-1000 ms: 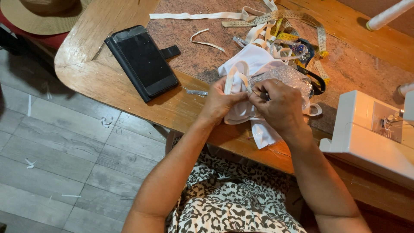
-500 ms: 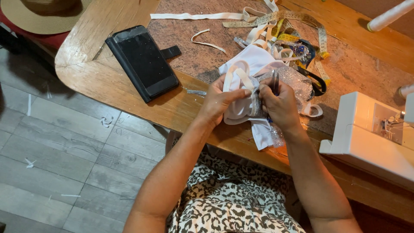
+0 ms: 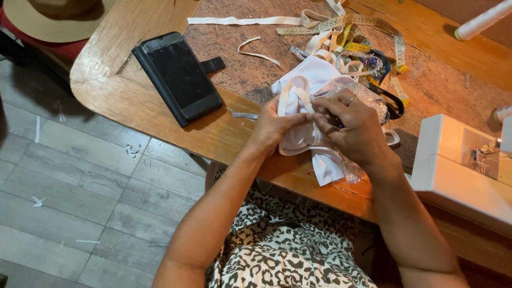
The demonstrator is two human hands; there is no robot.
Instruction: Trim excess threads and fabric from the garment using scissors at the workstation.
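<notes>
Fingers: I see both sets pinched on the white cloth (image 3: 306, 114), meeting at its middle.
Left hand (image 3: 274, 127): thumb and fingers clamp the cloth's padded edge, wrist over the table rim.
Right hand (image 3: 352, 125): fingers bunched together on cloth and sequin trim (image 3: 368, 96), ring on one finger.
Cloth: at the table's near edge, tail hanging over it.
Around: phone (image 3: 178, 74) to the left, tape measure (image 3: 368, 32) and elastic strips (image 3: 250, 20) behind, sewing machine (image 3: 458, 170) on the right.
Surface: wooden table (image 3: 128, 101) with a stone inlay.
Room: grey plank floor (image 3: 69, 176), straw hat (image 3: 53, 16) at top left.
</notes>
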